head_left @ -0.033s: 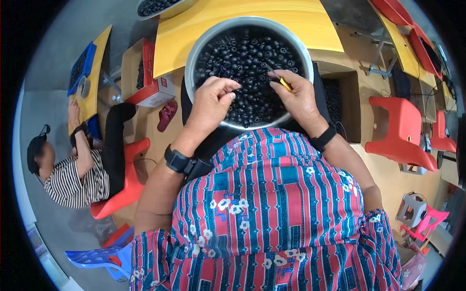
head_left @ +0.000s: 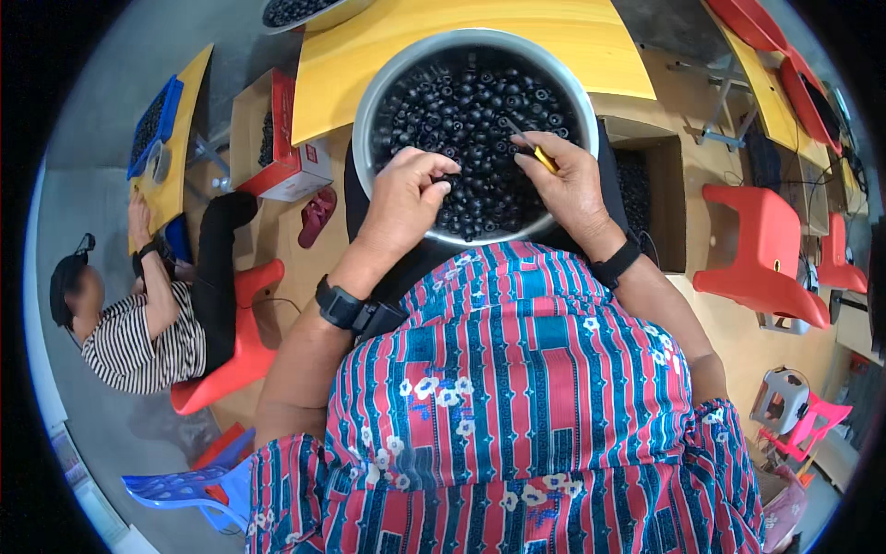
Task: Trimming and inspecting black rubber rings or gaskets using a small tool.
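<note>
A round metal basin (head_left: 362, 120) rests on my lap at the edge of the yellow table. It is filled with small black round pieces (head_left: 480, 111), several showing a hole. Over its left part my left hand (head_left: 406, 196) pinches one small black piece (head_left: 445, 179) between thumb and fingers, which partly hide it. My right hand (head_left: 565, 180), over the basin's right side, is closed round a small yellow-handled knife (head_left: 544, 161). Its thin blade points up and left above the pieces, apart from the one in my left hand.
Ahead stands the yellow table (head_left: 443, 18) with another bowl of black pieces (head_left: 305, 11). Cardboard boxes flank me, one red and white (head_left: 295, 175). At the left a person (head_left: 148, 323) sits on a red chair by a blue tray (head_left: 152, 129). Red stools (head_left: 757, 245) stand at the right.
My left fingers have shifted slightly, and a dark piece now shows between them. The right hand with the knife has hardly moved.
</note>
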Tool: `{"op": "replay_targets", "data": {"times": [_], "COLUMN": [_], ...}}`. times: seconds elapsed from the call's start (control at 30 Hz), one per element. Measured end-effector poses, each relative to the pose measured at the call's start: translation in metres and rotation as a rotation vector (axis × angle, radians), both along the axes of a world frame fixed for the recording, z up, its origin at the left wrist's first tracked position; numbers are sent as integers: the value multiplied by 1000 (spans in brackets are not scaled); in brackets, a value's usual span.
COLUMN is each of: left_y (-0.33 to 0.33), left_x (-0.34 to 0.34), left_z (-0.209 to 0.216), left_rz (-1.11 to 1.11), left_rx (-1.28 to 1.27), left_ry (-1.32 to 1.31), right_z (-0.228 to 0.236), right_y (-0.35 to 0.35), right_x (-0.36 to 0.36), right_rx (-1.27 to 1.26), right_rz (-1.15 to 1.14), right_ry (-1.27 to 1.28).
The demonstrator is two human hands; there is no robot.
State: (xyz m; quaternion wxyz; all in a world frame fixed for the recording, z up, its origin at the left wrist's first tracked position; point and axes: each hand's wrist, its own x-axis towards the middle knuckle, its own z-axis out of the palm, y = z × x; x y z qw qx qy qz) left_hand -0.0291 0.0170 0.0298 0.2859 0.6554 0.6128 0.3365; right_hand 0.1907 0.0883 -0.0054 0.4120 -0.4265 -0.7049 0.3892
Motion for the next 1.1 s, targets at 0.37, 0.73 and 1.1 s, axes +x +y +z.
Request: {"op": "replay_targets", "data": {"times": [0.37,0.73,1.1], "left_y": [0,-1,-10], "left_x": [3,6,25], "left_z": [-13,-10,-26], "left_rz": [-22,-33,-176], "left_rx": [101,-292,-663], "left_ry": [319,-609,-1436], "right_z": [15,25,19], "right_y": [-5,-10,-12], "right_x": [2,1,0], "right_rx": [-108,-122,-67], "right_rz": [44,220,387], "right_ry": [-8,57,77]}}
